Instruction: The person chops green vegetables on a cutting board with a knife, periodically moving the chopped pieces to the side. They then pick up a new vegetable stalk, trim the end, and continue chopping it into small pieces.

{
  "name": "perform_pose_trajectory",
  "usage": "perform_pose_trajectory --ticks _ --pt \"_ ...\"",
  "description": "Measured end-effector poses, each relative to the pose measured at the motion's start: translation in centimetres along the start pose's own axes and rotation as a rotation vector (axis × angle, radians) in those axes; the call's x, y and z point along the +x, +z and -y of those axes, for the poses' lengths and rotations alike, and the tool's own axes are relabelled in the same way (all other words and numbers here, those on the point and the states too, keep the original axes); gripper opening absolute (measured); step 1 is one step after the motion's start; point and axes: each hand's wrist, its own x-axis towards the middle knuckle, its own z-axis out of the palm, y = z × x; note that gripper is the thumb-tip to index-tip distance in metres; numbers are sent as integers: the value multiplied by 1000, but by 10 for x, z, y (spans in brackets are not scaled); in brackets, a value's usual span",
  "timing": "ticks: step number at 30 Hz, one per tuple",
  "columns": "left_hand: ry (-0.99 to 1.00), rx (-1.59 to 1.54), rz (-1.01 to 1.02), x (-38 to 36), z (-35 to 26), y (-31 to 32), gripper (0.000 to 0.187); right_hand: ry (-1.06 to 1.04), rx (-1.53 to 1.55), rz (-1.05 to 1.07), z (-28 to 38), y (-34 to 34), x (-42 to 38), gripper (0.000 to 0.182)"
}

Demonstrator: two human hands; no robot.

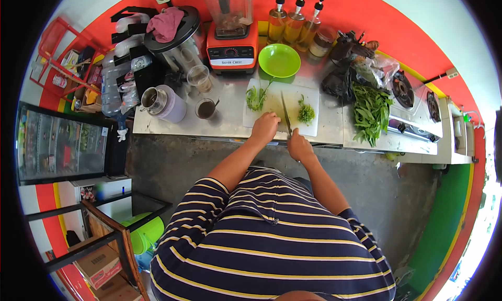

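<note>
A white cutting board (270, 120) lies near the counter's front edge. My right hand (300, 146) is wrapped round the handle of a knife (285, 110), whose blade points away from me across the board. Just left of the blade, my left hand (266, 126) rests at the board's near side with its fingers curled; whatever they may hold is hidden. Leafy green herb sprigs (255, 98) lie on the board's left part. To the right of the knife sits a small heap of cut green herbs (306, 112). A green bowl (280, 60) stands just behind the board.
Left of the board are a glass of dark liquid (206, 109), a clear cup (200, 78) and a metal-topped jug (163, 103). A red blender (232, 49) and pump bottles (294, 25) stand behind. Leafy greens (372, 112) lie right, beside a stove (413, 107).
</note>
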Motion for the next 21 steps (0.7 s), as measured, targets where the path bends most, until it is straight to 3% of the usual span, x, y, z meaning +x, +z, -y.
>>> perform_pose_trajectory --ticks 7,13,21 --pt "-56 -24 31 11 -4 5 11 116 22 -121 -25 -12 3 35" --pt "25 -106 93 27 -7 16 11 -61 57 -151 -26 -9 1 32" --pt "-8 -40 129 32 -15 10 11 -12 -67 -109 10 -7 -3 29"
